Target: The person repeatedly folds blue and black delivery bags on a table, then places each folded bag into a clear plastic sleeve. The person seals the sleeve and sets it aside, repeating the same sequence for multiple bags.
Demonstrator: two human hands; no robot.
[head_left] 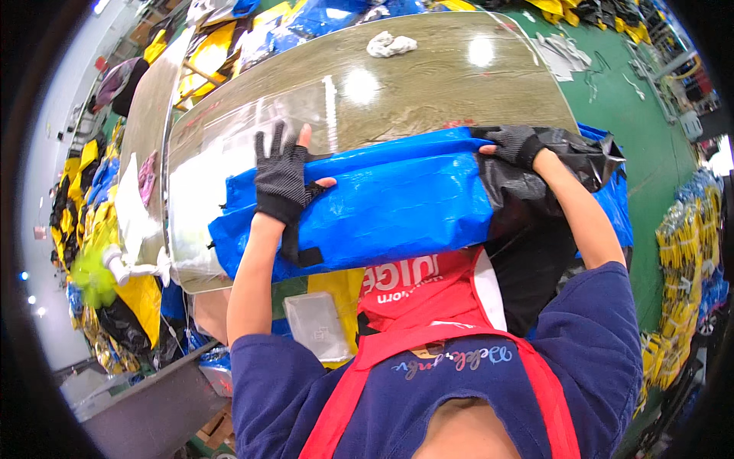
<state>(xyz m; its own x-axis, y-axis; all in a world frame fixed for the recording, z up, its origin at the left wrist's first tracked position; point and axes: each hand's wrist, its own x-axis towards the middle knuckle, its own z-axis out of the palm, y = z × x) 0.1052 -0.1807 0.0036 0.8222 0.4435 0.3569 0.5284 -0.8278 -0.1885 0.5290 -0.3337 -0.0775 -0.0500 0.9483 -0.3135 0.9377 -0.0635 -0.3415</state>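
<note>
A folded blue and black sheet of shiny waterproof fabric [397,203] lies along the table's near edge, its black part on the right and hanging past the corner. My left hand [284,172], in a black textured glove with bare fingertips, rests flat on its blue left end, fingers spread toward the far side. A short black strap [300,251] shows below that wrist. My right hand [514,147], gloved alike, has its fingers bent over the far edge where blue meets black, thumb and fingers closed on the fabric. Clear plastic [294,107] lies beyond my left fingers.
The wood-patterned table [428,84] bears a crumpled white cloth [391,44] at its far side. Yellow and blue packed goods [688,268] are heaped on the right, more piles stand left and beyond. A grey bin [153,398] is at lower left, near a blurred green fan [93,277].
</note>
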